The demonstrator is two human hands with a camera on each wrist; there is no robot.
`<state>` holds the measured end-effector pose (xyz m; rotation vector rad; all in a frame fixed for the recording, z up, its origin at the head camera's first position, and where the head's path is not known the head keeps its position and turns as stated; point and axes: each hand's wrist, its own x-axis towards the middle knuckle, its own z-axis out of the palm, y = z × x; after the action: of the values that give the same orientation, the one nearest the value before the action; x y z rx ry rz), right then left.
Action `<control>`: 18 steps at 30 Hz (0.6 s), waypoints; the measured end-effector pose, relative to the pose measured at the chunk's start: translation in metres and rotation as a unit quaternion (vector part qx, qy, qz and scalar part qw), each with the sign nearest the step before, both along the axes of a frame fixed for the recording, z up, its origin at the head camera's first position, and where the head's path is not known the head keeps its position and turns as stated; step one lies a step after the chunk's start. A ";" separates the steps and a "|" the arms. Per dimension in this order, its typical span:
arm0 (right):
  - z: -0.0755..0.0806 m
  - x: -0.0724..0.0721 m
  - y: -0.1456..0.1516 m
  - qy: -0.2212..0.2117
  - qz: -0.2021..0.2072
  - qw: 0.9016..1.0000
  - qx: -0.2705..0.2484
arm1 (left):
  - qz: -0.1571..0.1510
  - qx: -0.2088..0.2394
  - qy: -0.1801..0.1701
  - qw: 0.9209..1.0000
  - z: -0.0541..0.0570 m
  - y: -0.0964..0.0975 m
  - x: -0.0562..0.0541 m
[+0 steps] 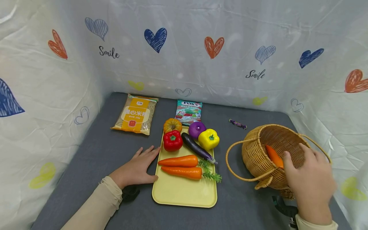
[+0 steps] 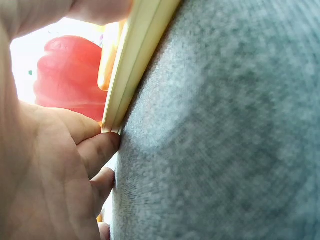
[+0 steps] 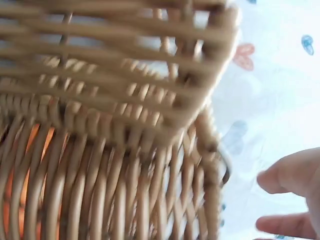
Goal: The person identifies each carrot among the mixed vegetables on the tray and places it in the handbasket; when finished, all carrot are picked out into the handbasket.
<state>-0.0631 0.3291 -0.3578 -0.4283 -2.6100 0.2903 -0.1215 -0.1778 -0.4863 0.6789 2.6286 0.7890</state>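
My left hand [image 1: 137,169] lies spread on the cloth, its fingertips and thumb touching the left rim of the yellow tray [image 1: 184,195]; the left wrist view shows fingertips against the tray's side [image 2: 132,65]. Over the near right part of the wicker basket [image 1: 253,156], my right hand [image 1: 310,182] hovers with fingers apart and nothing between them. Inside the basket lies an orange carrot [image 1: 274,156], glimpsed through the weave in the right wrist view. On the tray are two carrots [image 1: 179,161], an eggplant [image 1: 196,147], a red bell pepper [image 1: 172,141] and a yellow bell pepper [image 1: 209,139].
A small pumpkin [image 1: 172,125] and a purple onion-like vegetable [image 1: 197,129] sit at the tray's far end. Behind stand a grain bag [image 1: 135,114] and a teal candy bag [image 1: 188,111]. A wrapped candy [image 1: 237,124] lies left of the basket, whose handle [image 1: 230,159] leans left.
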 end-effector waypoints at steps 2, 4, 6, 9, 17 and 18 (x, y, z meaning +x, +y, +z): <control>-0.001 0.001 -0.007 0.071 0.035 0.997 0.020 | 0.000 -0.001 0.000 1.000 0.000 -0.001 0.000; -0.003 0.003 -0.018 0.127 0.071 0.989 0.037 | 0.000 -0.003 0.000 1.000 0.000 -0.001 0.001; -0.005 0.003 -0.030 0.168 0.103 0.980 0.042 | 0.002 -0.007 -0.003 1.000 0.000 -0.002 0.001; -0.007 0.001 -0.052 0.193 0.138 0.971 0.037 | 0.002 -0.009 -0.002 1.000 0.000 -0.003 0.002; -0.021 -0.008 -0.102 0.234 0.227 0.945 0.027 | -0.002 -0.001 -0.005 1.000 0.002 -0.002 0.001; -0.024 -0.008 -0.107 0.233 0.239 0.942 0.027 | -0.003 -0.003 -0.004 1.000 0.002 -0.001 0.001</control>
<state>-0.0710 0.2216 -0.3817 0.2795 -2.2068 0.4197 -0.1203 -0.1790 -0.4845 0.6807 2.6192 0.7797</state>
